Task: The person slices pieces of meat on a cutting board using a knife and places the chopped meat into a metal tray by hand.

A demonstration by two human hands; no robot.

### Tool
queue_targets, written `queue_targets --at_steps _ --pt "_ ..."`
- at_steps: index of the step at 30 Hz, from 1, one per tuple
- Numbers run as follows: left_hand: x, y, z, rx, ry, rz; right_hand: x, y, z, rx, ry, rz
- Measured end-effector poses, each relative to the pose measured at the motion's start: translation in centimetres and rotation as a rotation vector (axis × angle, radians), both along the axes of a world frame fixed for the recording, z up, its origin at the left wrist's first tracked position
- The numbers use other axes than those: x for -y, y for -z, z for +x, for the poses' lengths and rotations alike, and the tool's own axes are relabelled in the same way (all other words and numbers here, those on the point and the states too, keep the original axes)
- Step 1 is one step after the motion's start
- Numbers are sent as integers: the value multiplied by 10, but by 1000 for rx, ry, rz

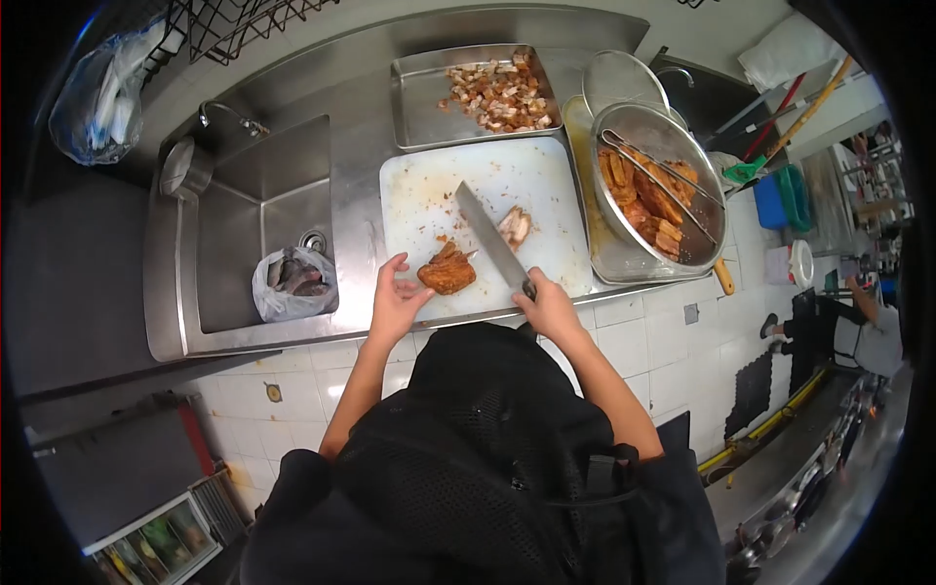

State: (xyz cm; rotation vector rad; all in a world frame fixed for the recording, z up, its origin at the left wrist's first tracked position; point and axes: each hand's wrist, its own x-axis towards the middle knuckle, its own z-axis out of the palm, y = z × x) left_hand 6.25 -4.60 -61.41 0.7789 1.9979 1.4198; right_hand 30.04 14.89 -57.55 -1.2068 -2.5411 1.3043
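A white cutting board [546, 175] lies on the steel counter, strewn with crumbs. My right hand [549, 304] is wrapped round the handle of a large knife [492, 237], whose blade points up and left across the board. Left of the blade sits a browned chunk of cooked meat [448, 270]. My left hand [397, 297] is beside that chunk with fingers apart, its thumb close to the meat; I cannot tell if they touch. On the blade's right side rests a smaller pale cut piece of meat [515, 226].
Behind the board stands a metal tray [419, 107] with diced meat [502, 93]. To the right, a steel bowl [702, 210] holds browned meat and tongs [663, 175]. A plastic bag [292, 304] sits in the sink [234, 234] at left. Another person [877, 336] is at far right.
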Motion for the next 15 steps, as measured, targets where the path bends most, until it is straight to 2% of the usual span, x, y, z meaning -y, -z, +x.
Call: queue_targets --at_steps 1,5,8,11,15 --pt "-5 -5 4 84 -10 33 -2 -3 0 22 4 39" --pt "-24 4 4 124 -14 40 -8 -34 -8 53 -21 104" --pt "-37 -9 3 -34 58 -1 7 -41 -7 -41 0 158" --pt "-31 -29 4 -179 -21 -123 17 -8 6 -15 -69 85" --pt "2 -19 -27 -345 -103 -124 21 -31 5 30 -52 117"
